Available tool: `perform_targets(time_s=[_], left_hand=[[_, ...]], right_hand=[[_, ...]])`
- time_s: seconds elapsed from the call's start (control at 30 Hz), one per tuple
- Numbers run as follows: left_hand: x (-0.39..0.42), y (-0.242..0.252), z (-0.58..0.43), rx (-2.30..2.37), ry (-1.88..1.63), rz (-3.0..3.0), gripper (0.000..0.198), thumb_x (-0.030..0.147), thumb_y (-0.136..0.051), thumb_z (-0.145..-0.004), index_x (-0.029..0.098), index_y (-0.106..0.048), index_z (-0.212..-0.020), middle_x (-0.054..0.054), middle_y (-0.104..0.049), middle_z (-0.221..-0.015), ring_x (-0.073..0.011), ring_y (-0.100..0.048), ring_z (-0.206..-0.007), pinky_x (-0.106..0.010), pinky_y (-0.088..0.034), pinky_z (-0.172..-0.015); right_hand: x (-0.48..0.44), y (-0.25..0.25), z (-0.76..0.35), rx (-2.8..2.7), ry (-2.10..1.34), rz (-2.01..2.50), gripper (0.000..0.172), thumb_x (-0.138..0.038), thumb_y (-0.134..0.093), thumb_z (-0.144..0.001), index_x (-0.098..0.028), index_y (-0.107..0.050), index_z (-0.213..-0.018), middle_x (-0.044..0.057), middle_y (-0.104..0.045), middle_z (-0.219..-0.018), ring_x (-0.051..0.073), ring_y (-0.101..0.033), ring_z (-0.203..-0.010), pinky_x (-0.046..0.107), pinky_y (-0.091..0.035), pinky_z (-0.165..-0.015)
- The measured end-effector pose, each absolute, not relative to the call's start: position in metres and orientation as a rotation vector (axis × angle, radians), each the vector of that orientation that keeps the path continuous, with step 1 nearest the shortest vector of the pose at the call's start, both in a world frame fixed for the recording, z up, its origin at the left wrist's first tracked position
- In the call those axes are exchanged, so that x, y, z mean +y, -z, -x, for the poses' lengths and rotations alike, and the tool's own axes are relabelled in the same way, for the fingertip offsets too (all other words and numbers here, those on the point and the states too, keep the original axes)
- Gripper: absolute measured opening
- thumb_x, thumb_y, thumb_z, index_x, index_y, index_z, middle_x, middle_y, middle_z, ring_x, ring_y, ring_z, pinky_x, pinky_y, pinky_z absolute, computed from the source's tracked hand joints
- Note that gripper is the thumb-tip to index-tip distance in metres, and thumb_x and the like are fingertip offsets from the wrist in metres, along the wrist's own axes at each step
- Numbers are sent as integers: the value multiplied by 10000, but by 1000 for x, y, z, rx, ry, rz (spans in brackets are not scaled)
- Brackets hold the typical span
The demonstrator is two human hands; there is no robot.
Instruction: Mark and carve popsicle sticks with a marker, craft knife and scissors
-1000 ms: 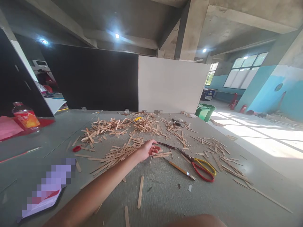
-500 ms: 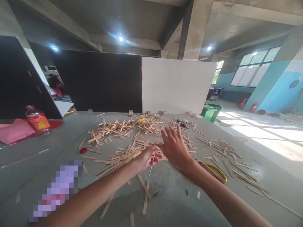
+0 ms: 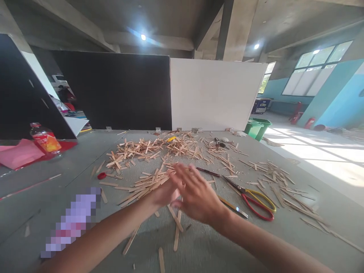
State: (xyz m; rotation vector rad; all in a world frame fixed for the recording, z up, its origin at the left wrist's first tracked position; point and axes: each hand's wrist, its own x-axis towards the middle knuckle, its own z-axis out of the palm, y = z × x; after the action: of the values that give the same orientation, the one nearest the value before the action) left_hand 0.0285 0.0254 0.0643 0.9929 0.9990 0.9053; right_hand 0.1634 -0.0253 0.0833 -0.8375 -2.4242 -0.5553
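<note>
Over the middle of the grey table, my right hand [image 3: 199, 193] lies across the front of my left hand [image 3: 167, 192], its fingers stretched out. The left hand's fingers are mostly hidden behind it, so whatever they hold cannot be seen. Flat wooden craft sticks [image 3: 146, 185] lie in a heap just beyond the left wrist, and a few loose craft sticks [image 3: 176, 231] lie below the hands. Right of my right hand are scissors [image 3: 257, 203] with red and yellow loop handles, a yellow tool like a utility knife [image 3: 233, 207] and a dark pen-like rod [image 3: 208, 171].
Broken sticks [image 3: 136, 149] are piled farther back, with more sticks [image 3: 275, 174] at right. A red cap [image 3: 101, 176], a drink bottle [image 3: 47, 139] and pink paper [image 3: 21, 153] are at left. Black and white panels [image 3: 210, 94] stand behind. A pixelated purple item [image 3: 74, 220] lies near-left.
My right hand has moved left and down over my left hand, uncovering the scissors, the yellow tool and the dark rod. A thin stick seen in my left hand before is now hidden.
</note>
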Motion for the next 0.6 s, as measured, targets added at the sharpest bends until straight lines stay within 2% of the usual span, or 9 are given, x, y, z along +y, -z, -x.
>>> perform_targets(time_s=[0.07,0.1,0.17,0.2,0.27,0.37,0.43,0.53,0.6], left_hand=[[23,-75,-26,953,-810,-992,188,352,-617,-971,210,-672,-860,-76,-610,-787,-284,-658,-885,-312,-464,-641],[22,-79,-25,936,-778,-994,224,340,-589,-970,202,-629,-798,-55,-570,-737,-239,-617,-770,-293,-431,-606],[19,-85,-26,908,-757,-1005,258,320,-570,-955,204,-541,-725,-13,-500,-690,-171,-503,-647,-269,-384,-575],[18,-87,-26,899,-760,-1015,266,316,-576,-946,207,-511,-712,1,-476,-685,-156,-464,-633,-264,-374,-576],[15,-86,-28,891,-764,-1034,268,319,-587,-939,209,-491,-714,15,-452,-687,-149,-439,-645,-262,-374,-591],[12,-81,-30,902,-727,-1052,195,317,-603,-927,204,-546,-779,6,-502,-730,-158,-483,-677,-262,-373,-598],[13,-77,-31,923,-670,-1045,168,350,-588,-931,197,-591,-861,-22,-570,-785,-168,-536,-687,-263,-372,-590],[17,-72,-32,948,-574,-1023,293,460,-542,-947,180,-616,-992,-85,-652,-858,-190,-598,-682,-270,-377,-575],[19,-70,-32,943,-550,-1028,341,505,-546,-939,180,-619,-1012,-106,-673,-885,-196,-610,-679,-272,-376,-565]], right_hand=[[-17,-90,-174,-2243,619,1106,542,-327,-490,-1062,-14,-473,-1504,290,-429,-1596,440,-356,-1501,654,-357,-1169],[-16,-93,-178,-2209,637,1142,469,-251,-483,-1056,-20,-513,-1464,300,-501,-1533,443,-469,-1418,636,-431,-1101],[-19,-98,-183,-2242,584,1056,322,-170,-449,-1059,-82,-616,-1320,230,-700,-1257,334,-696,-1081,473,-564,-866],[-22,-100,-184,-2270,507,985,260,-187,-448,-1070,-119,-652,-1215,162,-748,-1076,259,-718,-883,382,-556,-728],[-27,-101,-184,-2283,314,889,217,-299,-488,-1080,-173,-647,-1004,52,-722,-826,166,-647,-644,291,-450,-555],[-25,-103,-186,-2241,150,902,286,-459,-591,-1016,-200,-594,-897,10,-693,-768,134,-593,-584,267,-361,-516],[-19,-105,-191,-2155,162,1022,265,-446,-588,-1004,-203,-595,-902,1,-678,-738,127,-555,-542,265,-330,-510],[-9,-108,-199,-2004,192,1186,196,-330,-494,-1042,-196,-617,-969,3,-675,-722,128,-544,-528,263,-304,-512],[-8,-108,-201,-2024,159,1180,220,-294,-459,-1053,-194,-627,-955,3,-667,-698,125,-541,-530,263,-296,-515]])
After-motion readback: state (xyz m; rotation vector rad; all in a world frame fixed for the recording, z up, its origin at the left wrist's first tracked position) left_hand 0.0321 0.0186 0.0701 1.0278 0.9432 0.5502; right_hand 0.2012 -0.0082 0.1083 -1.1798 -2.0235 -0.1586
